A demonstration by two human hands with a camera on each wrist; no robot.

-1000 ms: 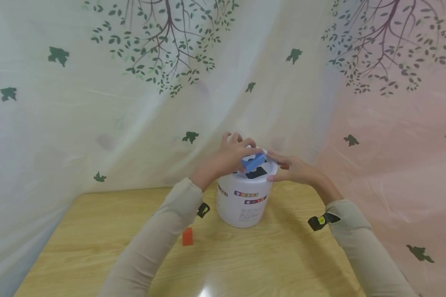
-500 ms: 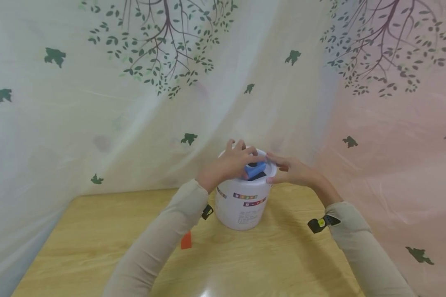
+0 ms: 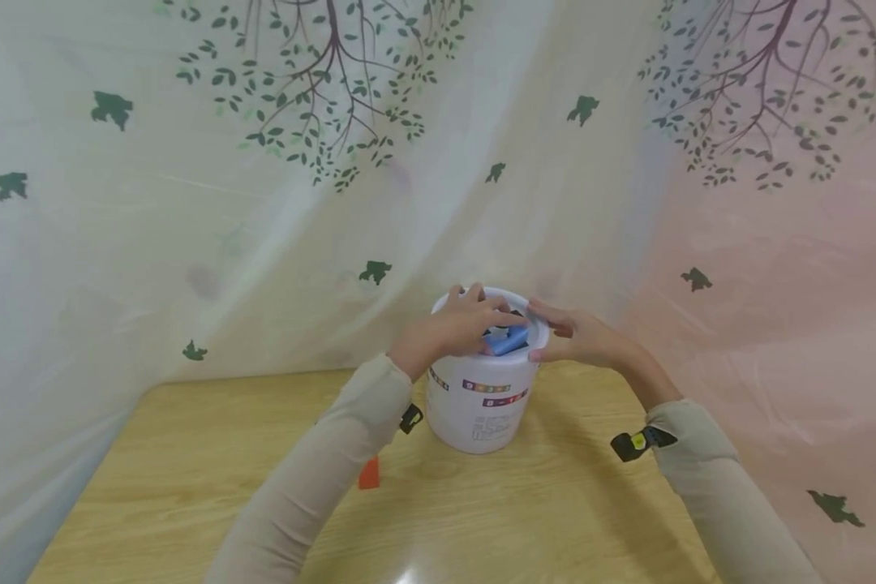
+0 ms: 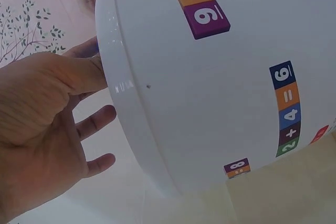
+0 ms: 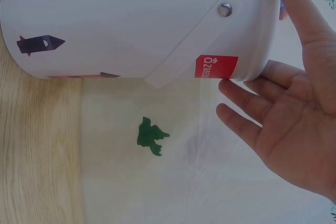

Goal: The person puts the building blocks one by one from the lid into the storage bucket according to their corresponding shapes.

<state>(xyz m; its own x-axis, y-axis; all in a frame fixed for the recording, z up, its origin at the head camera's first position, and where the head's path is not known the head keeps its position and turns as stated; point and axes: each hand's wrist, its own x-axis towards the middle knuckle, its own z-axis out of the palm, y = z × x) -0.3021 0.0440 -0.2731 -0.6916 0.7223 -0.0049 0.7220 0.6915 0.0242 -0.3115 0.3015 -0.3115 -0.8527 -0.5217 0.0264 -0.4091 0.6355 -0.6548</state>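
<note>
Pinching a blue block point(image 3: 513, 342) within the mouth of the white bucket point(image 3: 456, 410), the left hand point(image 3: 463, 323) seems to be putting it inside (the right hand point(image 3: 582, 337) grips the rim point(image 4: 113, 40)), so the next move probably calls for letting go.

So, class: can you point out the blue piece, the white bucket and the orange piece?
Blue piece point(image 3: 511, 341): head view, its exposed side.
White bucket point(image 4: 212, 93): left wrist view, its outer wall.
Orange piece point(image 3: 369, 474): head view, its uncovered part.
</note>
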